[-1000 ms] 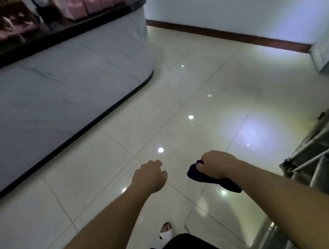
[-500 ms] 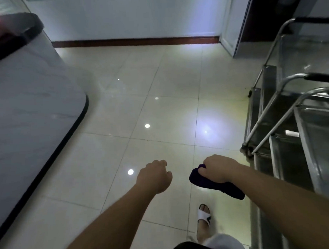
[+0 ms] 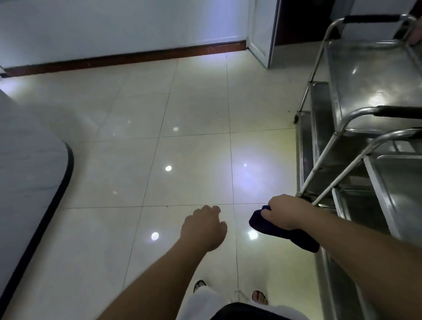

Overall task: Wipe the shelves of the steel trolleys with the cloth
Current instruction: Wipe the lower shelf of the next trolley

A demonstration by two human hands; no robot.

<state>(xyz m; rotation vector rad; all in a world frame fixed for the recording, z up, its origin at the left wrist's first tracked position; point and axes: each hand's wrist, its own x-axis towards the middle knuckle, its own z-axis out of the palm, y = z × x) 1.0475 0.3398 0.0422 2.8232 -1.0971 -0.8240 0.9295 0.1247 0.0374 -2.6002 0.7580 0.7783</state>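
Now approaching: right hand (image 3: 282,213) grips the cloth (image 3: 279,229) bunched, near the trolleys (image 3: 375,87) at right; left hand (image 3: 204,228) loosely curled, holding nothing. Wiping not begun; next, lay cloth on a shelf.

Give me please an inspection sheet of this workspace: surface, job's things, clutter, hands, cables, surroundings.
Surface: glossy tiled floor with bright light reflections; trolley shelves look shiny, dirt cannot be judged.
Job's things: dark cloth gripped in the right hand, not touching any shelf; two steel trolleys stand close together at the right, shelves bare where visible.
Clutter: nothing seen.
Hands: left hand loosely curled, holding nothing, over the floor; right hand holds the cloth beside the nearer trolley's frame.
Cables: nothing seen.
Surroundings: grey curved counter at the left, white wall with brown skirting board, dark doorway behind the trolleys.
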